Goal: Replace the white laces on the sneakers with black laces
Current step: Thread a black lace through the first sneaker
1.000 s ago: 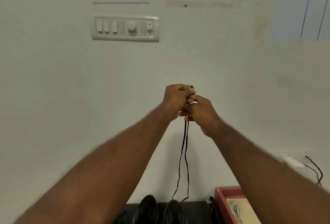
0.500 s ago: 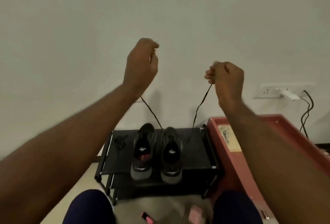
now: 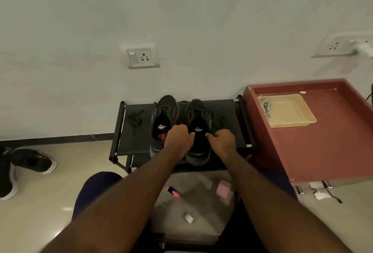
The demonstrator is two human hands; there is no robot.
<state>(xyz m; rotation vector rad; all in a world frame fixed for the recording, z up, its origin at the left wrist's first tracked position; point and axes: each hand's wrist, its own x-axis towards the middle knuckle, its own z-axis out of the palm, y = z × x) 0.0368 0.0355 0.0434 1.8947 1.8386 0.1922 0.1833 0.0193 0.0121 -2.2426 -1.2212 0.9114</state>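
Left hand [image 3: 178, 138] sits curled at the collar of one sneaker [image 3: 197, 111] (what it grips, I cannot tell), while the right hand [image 3: 221, 141] pinches a black lace [image 3: 218, 125] running to that shoe. It stands beside its mate [image 3: 166, 109] on a rack [image 3: 131, 141]; white laces [image 3: 266, 107] lie in a tray [image 3: 292, 119].

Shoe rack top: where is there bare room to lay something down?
The front-left part of the shoe rack is bare, in front of the loose black lace and left of the left sneaker. So is the red table in front of the beige tray. The middle is crowded: the left hand and right hand are at the right sneaker.
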